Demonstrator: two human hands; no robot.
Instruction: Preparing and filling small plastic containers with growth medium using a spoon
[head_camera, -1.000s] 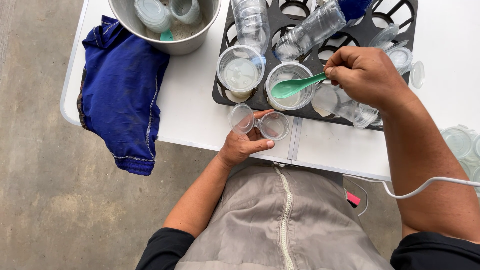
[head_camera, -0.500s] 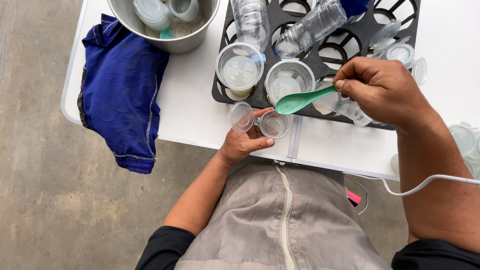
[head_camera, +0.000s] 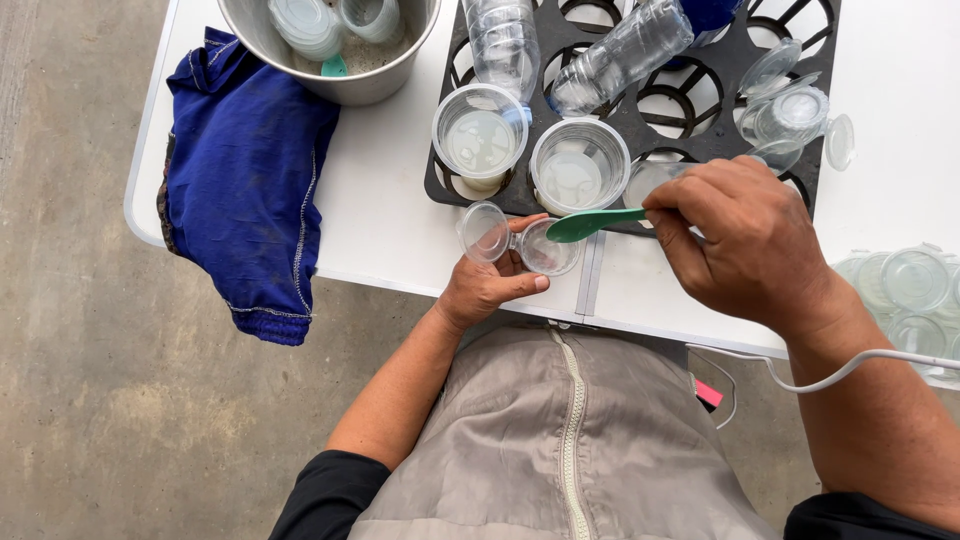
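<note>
At the near edge of the tabletop (head_camera: 380, 230), my left hand (head_camera: 490, 285) holds a small clear hinged-lid container (head_camera: 520, 240): fingers curled under and around it, thumb along the near side, lid flipped open to the left. Right hand (head_camera: 745, 245) pinches the handle of a green plastic spoon (head_camera: 590, 224); spoon bowl sits over the container's open cup, touching or just above, can't tell which.

Handling read: container is thin clear plastic, very light, flexes if squeezed, and the hinge looks like the weak point. Best held by the cup wall from below, not by the lid. Likely slick if wet. Spoon is stiff and light; a grip far back on the handle gives reach but less tip control.

Just beyond: black cup-holder tray (head_camera: 440, 185) carrying two clear cups with pale contents (head_camera: 480, 135) (head_camera: 578, 165) and plastic bottles lying on their sides (head_camera: 620, 50). Far left: metal bowl (head_camera: 340, 85) and a blue cloth (head_camera: 245, 170) hanging over the edge. Far right: more clear lids (head_camera: 915, 280).
</note>
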